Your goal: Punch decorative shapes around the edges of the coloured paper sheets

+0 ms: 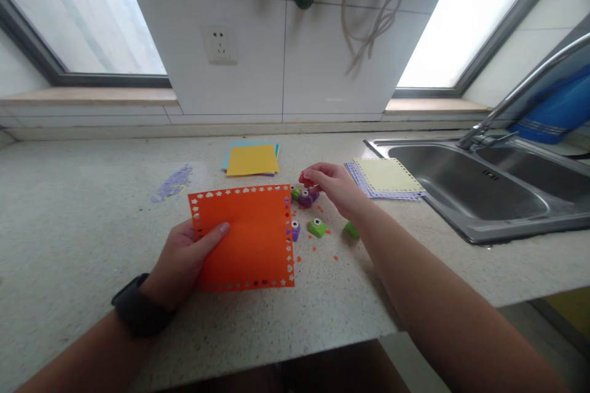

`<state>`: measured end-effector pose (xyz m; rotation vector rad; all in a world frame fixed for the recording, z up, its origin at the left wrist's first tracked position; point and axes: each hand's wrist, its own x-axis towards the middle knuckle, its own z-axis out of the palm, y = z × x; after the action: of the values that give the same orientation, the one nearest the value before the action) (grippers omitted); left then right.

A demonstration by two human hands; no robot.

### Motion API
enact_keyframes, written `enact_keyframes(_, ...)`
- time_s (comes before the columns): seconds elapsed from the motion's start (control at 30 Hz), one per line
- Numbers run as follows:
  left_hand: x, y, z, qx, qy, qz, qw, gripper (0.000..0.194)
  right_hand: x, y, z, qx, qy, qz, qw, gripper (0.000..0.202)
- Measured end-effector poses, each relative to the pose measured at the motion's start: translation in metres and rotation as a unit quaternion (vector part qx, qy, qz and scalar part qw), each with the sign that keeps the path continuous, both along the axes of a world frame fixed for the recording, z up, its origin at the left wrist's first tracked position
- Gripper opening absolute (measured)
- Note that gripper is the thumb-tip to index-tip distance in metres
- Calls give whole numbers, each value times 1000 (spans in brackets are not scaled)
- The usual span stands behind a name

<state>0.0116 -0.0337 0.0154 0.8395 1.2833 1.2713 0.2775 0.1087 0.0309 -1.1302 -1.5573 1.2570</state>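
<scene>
A left hand (182,258) pinches one square orange paper sheet (251,242) (star-shaped cutouts dot its border) above a speckled counter (221,328). Just beyond, the right hand (335,187) grips one red punch (304,178); farther back lie two paper stacks (252,161).

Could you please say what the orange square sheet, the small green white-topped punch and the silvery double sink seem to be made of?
Orange square sheet: probably matte paper or thin card, by its flat colour and punched holes.
Green white-topped punch: probably smooth plastic, from its even, bright colouring.
Silvery double sink: likely satin stainless steel, given its grey sheen.
</scene>
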Motion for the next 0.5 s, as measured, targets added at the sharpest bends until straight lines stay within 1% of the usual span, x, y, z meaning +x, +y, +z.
enact_keyframes(0.1, 0, 0, 1, -2, -9, -2, 1000, 29, 3, 3, -4, 34, -99, -14, 994, 24)
enact_keyframes(0.23, 1, 1, 0, -7, -30, -3, 1000, 25, 4, 5, -4, 71, -210, -43, 974, 27)
enact_keyframes(0.33, 2, 1, 1, -9, -37, -9, 999, 23, 5, 7, -3, 94, -263, -74, 957, 30)
enact_keyframes(0.43, 3, 1, 3, -11, -42, -12, 999, 23, 7, 12, -5, 93, -295, -96, 946, 32)
enact_keyframes(0.5, 4, 1, 5, -13, -45, -11, 999, 22, 9, 16, -7, 86, -309, -98, 942, 36)
